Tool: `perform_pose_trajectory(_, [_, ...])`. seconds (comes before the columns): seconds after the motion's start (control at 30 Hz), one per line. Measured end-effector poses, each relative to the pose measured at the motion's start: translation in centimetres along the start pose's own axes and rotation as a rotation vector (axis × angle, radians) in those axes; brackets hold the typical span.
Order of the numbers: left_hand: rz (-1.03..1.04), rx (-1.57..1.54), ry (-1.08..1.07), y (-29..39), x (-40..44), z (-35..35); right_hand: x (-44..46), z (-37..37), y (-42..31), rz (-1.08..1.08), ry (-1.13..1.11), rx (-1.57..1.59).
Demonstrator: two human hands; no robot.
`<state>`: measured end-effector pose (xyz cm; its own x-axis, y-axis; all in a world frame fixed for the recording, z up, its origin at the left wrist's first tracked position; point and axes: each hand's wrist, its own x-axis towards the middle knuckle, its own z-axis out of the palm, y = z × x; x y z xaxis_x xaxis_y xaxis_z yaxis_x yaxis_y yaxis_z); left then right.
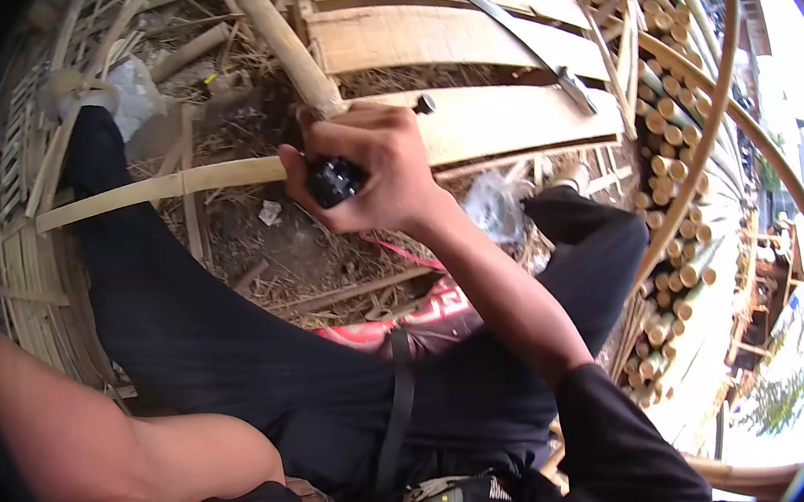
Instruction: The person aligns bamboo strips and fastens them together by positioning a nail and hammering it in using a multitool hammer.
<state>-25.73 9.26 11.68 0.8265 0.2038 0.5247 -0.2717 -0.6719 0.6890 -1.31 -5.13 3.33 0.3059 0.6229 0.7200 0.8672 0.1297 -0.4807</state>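
Note:
My right hand [370,163] is closed around a black, shiny object [334,180], perhaps a tool handle. A long, pale bamboo strip [162,188] runs from beside the thumb to the left, over my trouser leg. Just right of the knuckles a small dark rod end [425,105] sticks out. Above the hand, a thick bamboo pole [281,46] reaches down to the wooden boards. My left arm is bent at the lower left, and its hand is out of view.
A curved blade [486,9] with a handle lies across the wooden boards [515,122]. Stacked bamboo poles [665,142] stand at the right, behind long curved canes. A clear plastic bag [496,206] and a red printed sack [441,310] lie between my legs.

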Motion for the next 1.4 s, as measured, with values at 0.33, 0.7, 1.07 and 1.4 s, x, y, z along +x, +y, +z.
perform_pose_trajectory(0.33, [-0.047, -0.008, -0.03, 0.4, 1.1, 2.1, -0.3, 0.3, 0.3, 0.077, 0.004, 0.023])
perform_pose_trajectory(0.7, [-0.075, -0.029, -0.069, -0.2, 2.3, 2.8, 0.1, 2.4, -0.5, 0.034, -0.412, -0.314])
perform_pose_trajectory(1.07, [-0.027, -0.024, -0.09, 1.0, 2.8, 2.0, 1.1, 2.4, -0.3, 0.27, -0.102, -0.25])
perform_pose_trajectory(1.4, [0.082, -0.123, -0.136, 0.1, 7.8, 1.7, -0.1, 3.3, 0.1, 0.171, -0.079, -0.258])
